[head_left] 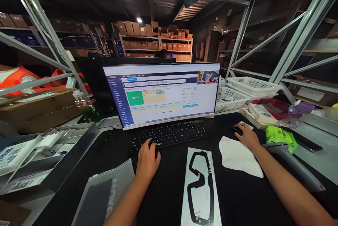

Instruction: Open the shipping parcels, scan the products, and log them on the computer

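Observation:
My left hand (148, 159) rests at the front left of a black keyboard (182, 132), fingers apart and fingertips by the lower keys. On the right, my right hand (247, 135) is curled over a dark computer mouse (237, 131), which it partly hides. Behind the keyboard a monitor (171, 99) displays a page with a green block and a yellow row. Between my forearms lies a white box (202, 176) printed with a black glasses-frame outline. A translucent zip bag (101, 190) lies beside my left forearm, and a white cloth (236, 157) lies near my right wrist.
A grey scanner-like device (295, 169), a green packet (281, 137) and a dark phone (303, 139) lie at right. White baskets (253, 86) stand behind. At left are a grey tray (66, 162) of chargers, a bottle (86, 106) and a carton (39, 108). Metal shelf posts frame both sides.

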Motion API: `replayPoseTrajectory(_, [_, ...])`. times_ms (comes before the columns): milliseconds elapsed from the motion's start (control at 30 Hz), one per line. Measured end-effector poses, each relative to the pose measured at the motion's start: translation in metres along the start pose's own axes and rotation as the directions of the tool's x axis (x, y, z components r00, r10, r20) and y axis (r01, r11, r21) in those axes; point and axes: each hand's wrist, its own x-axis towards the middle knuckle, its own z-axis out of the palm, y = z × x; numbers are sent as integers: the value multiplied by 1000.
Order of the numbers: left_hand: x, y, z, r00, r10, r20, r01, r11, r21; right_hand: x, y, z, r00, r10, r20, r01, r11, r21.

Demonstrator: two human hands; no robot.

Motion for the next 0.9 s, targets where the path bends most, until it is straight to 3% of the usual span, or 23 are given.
replayPoseTrajectory(333, [-1,0,1,1000,-7,-10,6,1000,-26,-1,2,1,999,-34,17,34,999,38])
replayPoseTrajectory(633, [-3,1,-2,1000,-1,4,1,1000,18,2,18,17,997,-77,10,76,994,74])
replayPoseTrajectory(900, [-2,1,-1,1000,12,-4,-12,1000,-11,1,10,12,998,-68,15,66,994,83])
